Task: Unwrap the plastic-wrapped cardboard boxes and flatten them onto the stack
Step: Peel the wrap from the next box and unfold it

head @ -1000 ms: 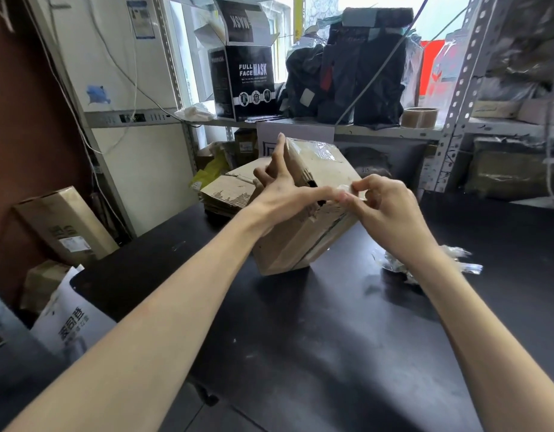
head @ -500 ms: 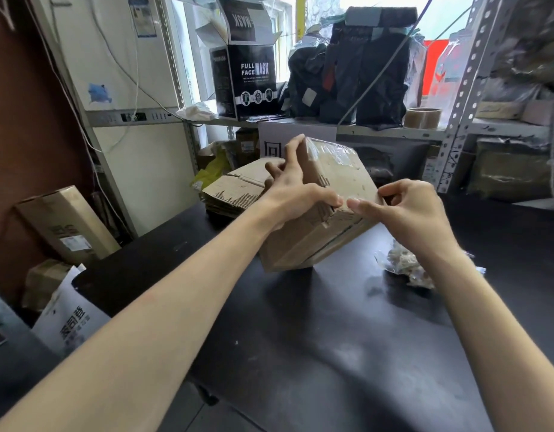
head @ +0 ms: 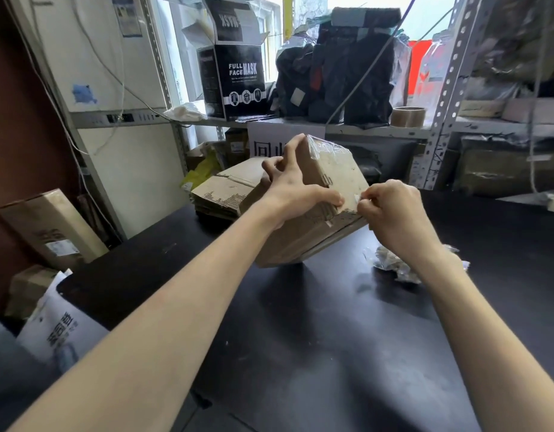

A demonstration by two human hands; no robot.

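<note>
box (head: 334, 169) tilted on surface (head: 300, 338), stack (head: 225, 190) at its 10 o'clock. left hand (head: 296, 194) grip clamps box; right hand (head: 391, 213) has closed in, now seemingly pinching wrap (head: 328, 148) edge. Peel starting.

Scuffed black desk (head: 300, 353)
On it: a stack of flattened brown cardboard (head: 221, 194), a tilted plastic-wrapped brown cardboard box (head: 338, 173), crumpled clear plastic film (head: 389, 264).

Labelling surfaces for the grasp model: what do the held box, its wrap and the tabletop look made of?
Held box: brown corrugated cardboard, matte and scuffed; layered edges show at the lower flaps.
Wrap: thin clear plastic film, glossy; wrinkles and glare at the top corner.
Tabletop: black, smooth, semi-gloss with soft window reflections; laminate or painted board, cannot tell which.
</note>
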